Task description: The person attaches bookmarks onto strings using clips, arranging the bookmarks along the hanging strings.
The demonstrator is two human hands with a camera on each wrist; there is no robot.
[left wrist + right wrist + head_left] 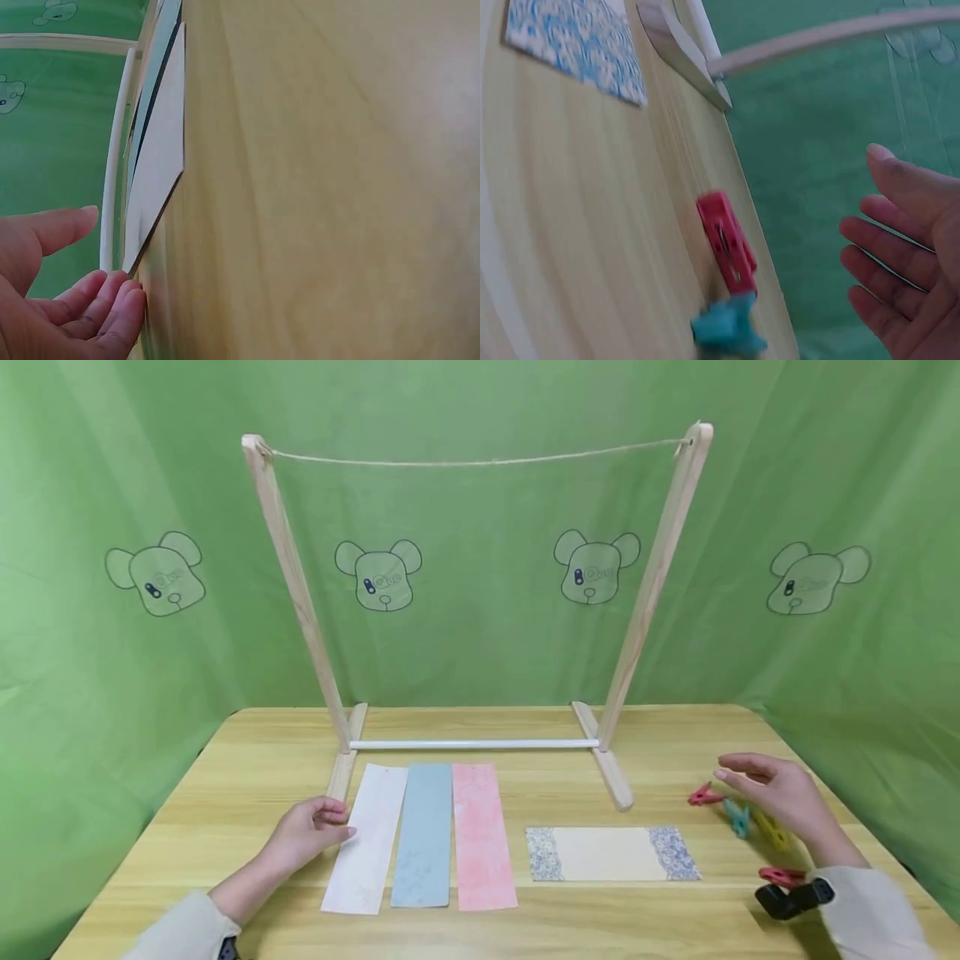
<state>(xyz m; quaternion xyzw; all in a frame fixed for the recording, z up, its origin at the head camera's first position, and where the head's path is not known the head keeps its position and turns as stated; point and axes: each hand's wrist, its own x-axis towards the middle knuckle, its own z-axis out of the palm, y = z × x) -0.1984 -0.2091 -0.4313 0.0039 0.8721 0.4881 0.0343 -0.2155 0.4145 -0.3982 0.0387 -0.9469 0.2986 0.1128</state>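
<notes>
My left hand [306, 837] is at the left edge of a white paper strip [365, 843], its thumb apart from the fingers in the left wrist view, where the fingertips [129, 300] lie by the strip's corner. Beside that strip lie a blue strip [423, 839] and a pink strip [482, 839]. Over the right side of the table hovers my right hand [783, 793], fingers loosely bent and holding nothing. Close to it are a red clothespin [705, 795], a teal clothespin [737, 818], a partly hidden yellow clothespin [772, 832] and another red clothespin [782, 877].
A cream card with blue floral ends [603, 853] lies between the pink strip and the clothespins. Behind the strips stands a wooden frame [300, 593] with a string [480, 463] across its top and a white bar [472, 745] low down. Green cloth [480, 652] surrounds the table.
</notes>
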